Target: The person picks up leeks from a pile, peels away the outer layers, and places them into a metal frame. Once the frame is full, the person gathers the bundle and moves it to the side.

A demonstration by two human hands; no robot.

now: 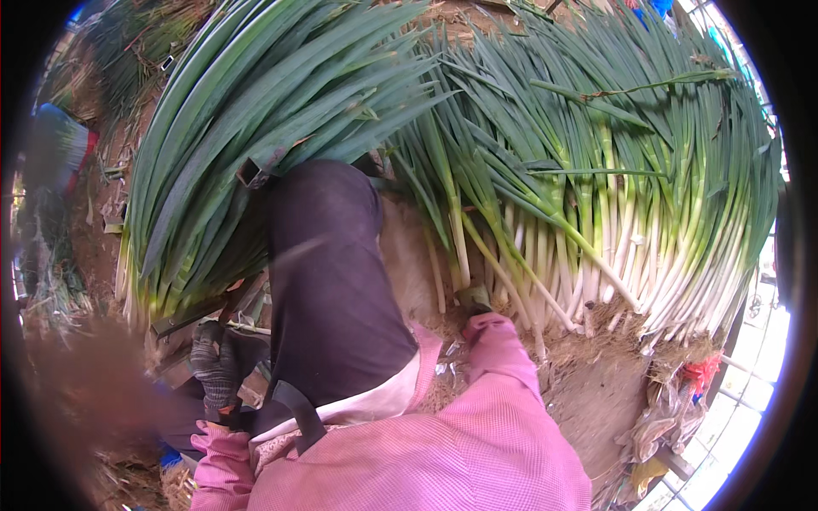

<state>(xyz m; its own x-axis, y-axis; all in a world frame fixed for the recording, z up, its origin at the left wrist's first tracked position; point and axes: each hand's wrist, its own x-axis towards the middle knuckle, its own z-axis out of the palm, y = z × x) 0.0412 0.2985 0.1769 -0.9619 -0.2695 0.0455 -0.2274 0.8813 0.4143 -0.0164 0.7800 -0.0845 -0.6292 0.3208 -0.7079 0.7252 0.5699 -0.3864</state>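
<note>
My left hand [214,364], in a grey knitted glove, is closed around something dark near the metal frame [182,319] at lower left; what it holds cannot be made out. My right hand [473,300], in a greenish glove, is at the root ends of the leeks [613,230] heaped on the right. Its fingers are mostly hidden, so its hold is unclear. Another pile of leeks [211,160] lies at left, beyond the frame, with long green leaves fanning past my dark-clad knee.
Roots and soil lie along the pile's near edge. Crumpled plastic [655,415] and a red net-like bundle [702,373] are at lower right, beside a wire or barred side. More leaves [134,51] lie at upper left, and a broom-like thing [64,140] stands at far left.
</note>
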